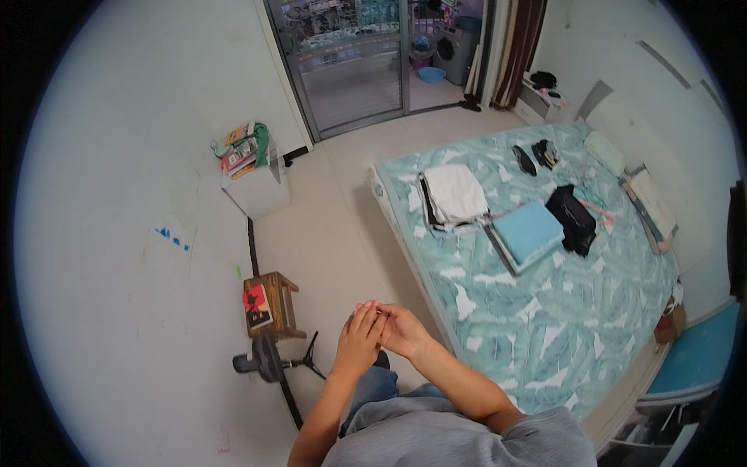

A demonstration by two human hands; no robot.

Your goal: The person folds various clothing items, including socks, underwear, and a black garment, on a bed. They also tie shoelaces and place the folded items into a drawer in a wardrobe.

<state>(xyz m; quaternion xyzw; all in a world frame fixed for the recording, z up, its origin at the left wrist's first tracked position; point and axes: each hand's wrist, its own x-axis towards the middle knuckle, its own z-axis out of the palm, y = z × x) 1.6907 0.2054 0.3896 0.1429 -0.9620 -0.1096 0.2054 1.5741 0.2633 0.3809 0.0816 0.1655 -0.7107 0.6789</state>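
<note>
My left hand (359, 333) and my right hand (401, 331) touch each other in front of my body, fingertips together, above the tiled floor. No object shows between them, though the palms are partly hidden. On the bed (484, 303) to the right, beyond my hands, lie a stack of folded clothes with a white cloth on top (455, 192) and another stack topped by a folded light blue cloth (528, 232). A black bag or garment (572, 219) lies beside the blue stack.
Left of my hands stand a wooden stool (286, 300) with a book (258, 306) on it and a black fan (267, 357) on a tripod base. A white cabinet (257, 192) holding books is by the wall. Sliding glass doors (350, 76) are at the far side.
</note>
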